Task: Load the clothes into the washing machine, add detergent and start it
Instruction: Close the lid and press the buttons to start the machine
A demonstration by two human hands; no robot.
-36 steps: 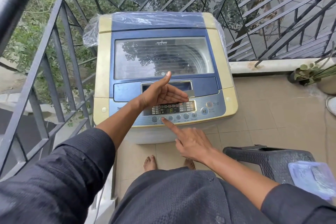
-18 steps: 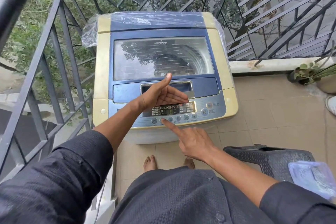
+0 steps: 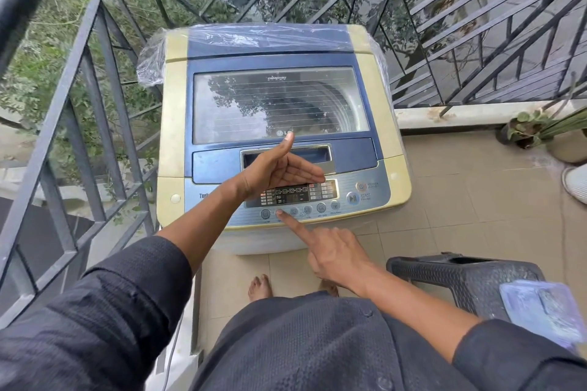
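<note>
Nearest the body, the right hand (image 3: 336, 255) reaches forward and leftward, index finger straight, its tip on the second button (image 3: 279, 212) from the left in the row along the control panel (image 3: 359, 200); the other fingers are curled under and grasp nothing. Just beyond it the left hand (image 3: 279, 168) hovers edge-on above the display (image 3: 292, 194), fingers straight and together, thumb up, released and holding nothing; whether its edge touches the panel cannot be told.

The washing machine (image 3: 173, 124) stands straight ahead of both hands on the balcony floor, its panel side toward the person and its back against the railing (image 3: 79, 73). The button row runs left to right across the view, so the round start/pause button (image 3: 352, 198) lies to the right of the pressing fingertip and slightly farther away. The right hand is the nearer one to it, by my reading; a short sideways shift to the right would reach it.

Farther on, the glass lid (image 3: 279, 105) is shut, and the drum's contents cannot be made out through the reflections
</note>
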